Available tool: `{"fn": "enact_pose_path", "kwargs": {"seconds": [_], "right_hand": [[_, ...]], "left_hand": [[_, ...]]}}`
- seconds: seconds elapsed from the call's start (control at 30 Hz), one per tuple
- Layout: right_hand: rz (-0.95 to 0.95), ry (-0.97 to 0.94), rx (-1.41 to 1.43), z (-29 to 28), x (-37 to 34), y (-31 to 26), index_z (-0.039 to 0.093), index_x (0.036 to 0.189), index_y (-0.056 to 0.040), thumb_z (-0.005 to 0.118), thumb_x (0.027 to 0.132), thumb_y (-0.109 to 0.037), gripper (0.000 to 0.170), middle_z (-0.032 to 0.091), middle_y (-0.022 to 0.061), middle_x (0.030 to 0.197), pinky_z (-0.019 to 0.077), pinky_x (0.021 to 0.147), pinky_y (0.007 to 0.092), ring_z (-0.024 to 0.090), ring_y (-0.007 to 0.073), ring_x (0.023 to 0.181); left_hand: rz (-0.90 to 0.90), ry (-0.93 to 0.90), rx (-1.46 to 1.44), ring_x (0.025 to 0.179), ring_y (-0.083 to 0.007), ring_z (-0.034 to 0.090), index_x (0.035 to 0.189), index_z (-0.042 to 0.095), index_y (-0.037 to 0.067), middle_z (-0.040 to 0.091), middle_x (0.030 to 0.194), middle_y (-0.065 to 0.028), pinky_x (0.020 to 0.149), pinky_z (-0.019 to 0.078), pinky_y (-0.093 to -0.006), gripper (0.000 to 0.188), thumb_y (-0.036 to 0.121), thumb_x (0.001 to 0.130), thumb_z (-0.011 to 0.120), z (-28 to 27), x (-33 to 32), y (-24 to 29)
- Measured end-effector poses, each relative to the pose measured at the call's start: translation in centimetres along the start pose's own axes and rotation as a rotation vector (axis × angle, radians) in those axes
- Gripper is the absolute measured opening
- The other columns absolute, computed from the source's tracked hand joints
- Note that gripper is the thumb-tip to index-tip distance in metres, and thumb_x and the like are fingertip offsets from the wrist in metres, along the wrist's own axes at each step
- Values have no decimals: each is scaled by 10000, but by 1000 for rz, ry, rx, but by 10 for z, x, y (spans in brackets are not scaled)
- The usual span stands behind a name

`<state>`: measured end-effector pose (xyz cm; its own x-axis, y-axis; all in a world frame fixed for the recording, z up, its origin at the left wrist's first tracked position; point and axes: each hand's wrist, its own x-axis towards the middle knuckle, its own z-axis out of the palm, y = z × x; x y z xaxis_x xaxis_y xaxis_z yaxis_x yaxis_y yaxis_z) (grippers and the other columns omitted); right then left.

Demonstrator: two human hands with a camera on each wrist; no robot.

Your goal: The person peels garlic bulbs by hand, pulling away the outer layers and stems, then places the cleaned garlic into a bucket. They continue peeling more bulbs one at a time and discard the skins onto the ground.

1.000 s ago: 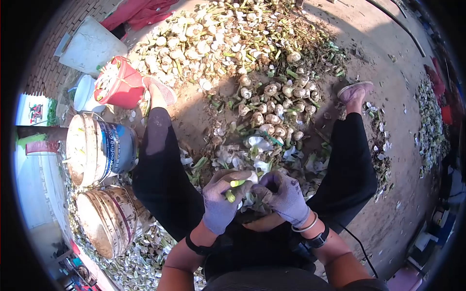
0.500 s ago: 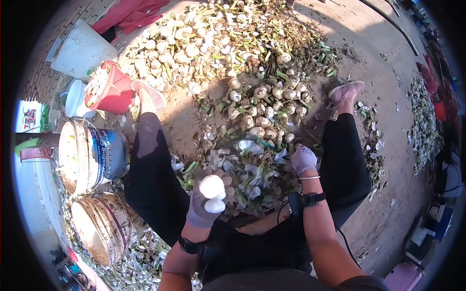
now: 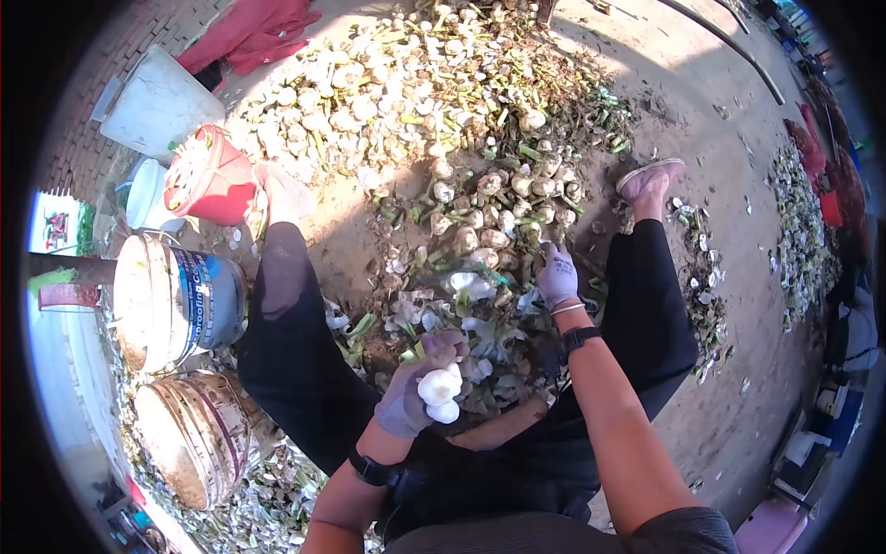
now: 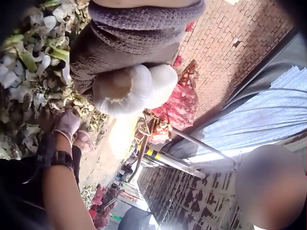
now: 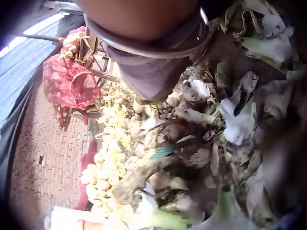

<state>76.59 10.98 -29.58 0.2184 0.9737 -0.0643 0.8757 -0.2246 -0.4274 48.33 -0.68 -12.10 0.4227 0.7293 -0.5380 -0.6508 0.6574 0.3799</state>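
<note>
My gloved left hand (image 3: 403, 399) is over my lap, its fingers curled around two white peeled garlic bulbs (image 3: 437, 388). In the left wrist view, these garlic bulbs (image 4: 122, 91) stick out side by side beneath the grey glove. My right hand (image 3: 557, 277), also gloved, reaches forward to the near edge of a heap of unpeeled garlic (image 3: 494, 231) with dirty skins and cut stems. Its fingertips are right at the bulbs there. From the right wrist, the glove (image 5: 151, 79) hides the fingers, and I cannot tell whether they grip a bulb.
White skins and leaf scraps (image 3: 480, 337) cover the ground between my legs. To the left are a red bucket (image 3: 221, 180), a blue-labelled bucket (image 3: 198, 300) and a stained bucket (image 3: 198, 439). A larger sunlit garlic pile (image 3: 369, 102) spreads beyond.
Both hands were together over my lap at first. Then my right hand moved away, forward and right, to the garlic heap. My left hand showed the two bulbs on its palm and has since turned inward.
</note>
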Motion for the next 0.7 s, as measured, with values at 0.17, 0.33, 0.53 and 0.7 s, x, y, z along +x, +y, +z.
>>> {"fn": "enact_pose_path", "kwargs": {"seconds": [0.17,0.33,0.53,0.7], "right_hand": [[176,-430,-150,7,3,5,675,1022,12,617,827,-323,392,654,257,1064,524,843,430,647,387,991],[171,-578,734,-56,-66,-51,646,859,53,620,917,-411,467,578,96,611,439,539,337,551,169,558],[441,-580,1691,-127,-150,-137,598,1113,-37,587,969,-347,343,568,-17,761,400,516,206,501,54,599],[301,-479,1434,-145,-171,-163,595,1089,-26,572,984,-314,308,586,-24,814,427,582,217,510,42,680]], "left_hand": [[-117,184,65,887,-177,637,1233,521,34,604,1082,-76,679,580,-309,370,88,890,645,4,0,-10],[367,284,539,999,-194,608,1248,520,9,584,1127,-90,867,522,-291,427,95,870,702,-4,12,-43],[833,142,1306,1040,-325,598,1213,572,76,587,1147,-160,856,504,-389,539,96,722,794,34,-16,-16],[1044,61,1523,998,-336,617,1166,581,95,595,1135,-131,833,525,-405,494,90,718,788,38,-36,-5]]}}
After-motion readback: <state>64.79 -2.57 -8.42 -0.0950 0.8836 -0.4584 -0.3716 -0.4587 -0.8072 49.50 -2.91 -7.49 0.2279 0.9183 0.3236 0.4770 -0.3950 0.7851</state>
